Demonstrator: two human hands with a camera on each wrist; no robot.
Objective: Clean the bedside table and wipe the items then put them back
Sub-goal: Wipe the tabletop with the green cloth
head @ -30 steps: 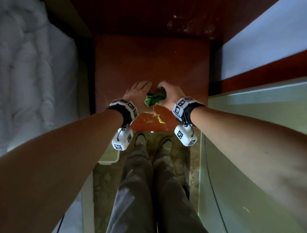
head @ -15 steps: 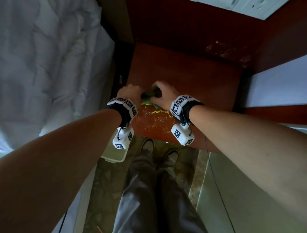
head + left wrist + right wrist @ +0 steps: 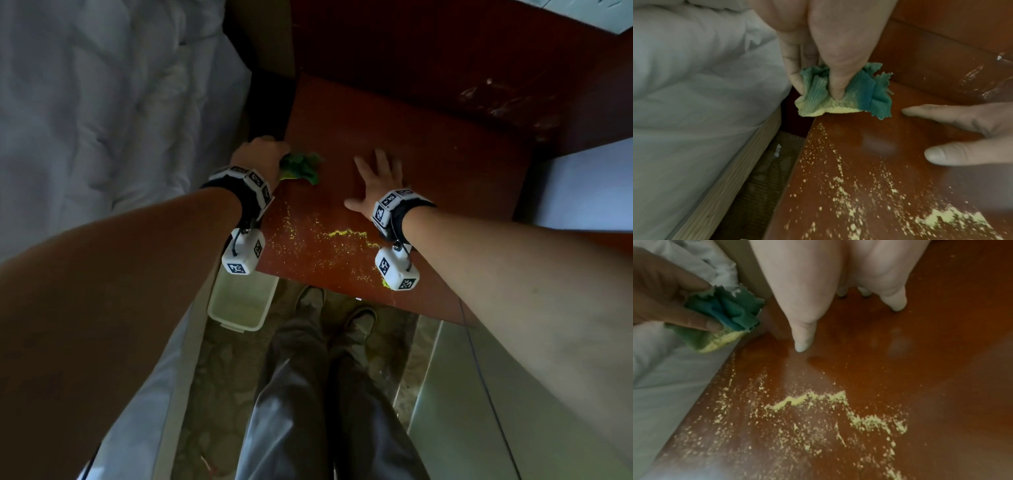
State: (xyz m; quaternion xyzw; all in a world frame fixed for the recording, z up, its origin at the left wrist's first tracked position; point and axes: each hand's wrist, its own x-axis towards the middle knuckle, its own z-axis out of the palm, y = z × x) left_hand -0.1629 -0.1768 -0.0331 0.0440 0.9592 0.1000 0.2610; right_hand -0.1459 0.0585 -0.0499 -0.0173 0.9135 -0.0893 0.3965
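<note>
The left hand point(image 3: 262, 154) pinches a bunched green cloth point(image 3: 840, 94) at the bedside table's point(image 3: 428, 144) nine-o'clock edge (probably poised to sweep). The right hand point(image 3: 378, 178), fingers spread flat, likely steadies it. Yellow powder point(image 3: 818, 402) lies toward six o'clock.

You see a reddish-brown table point(image 3: 428, 178) speckled with pale yellow powder point(image 3: 818, 400), a ribbed blue-green cloth point(image 3: 865, 92) yellowed along one edge, white bedding point(image 3: 102, 102), and black-and-white patterned wrist bands point(image 3: 394, 205).
</note>
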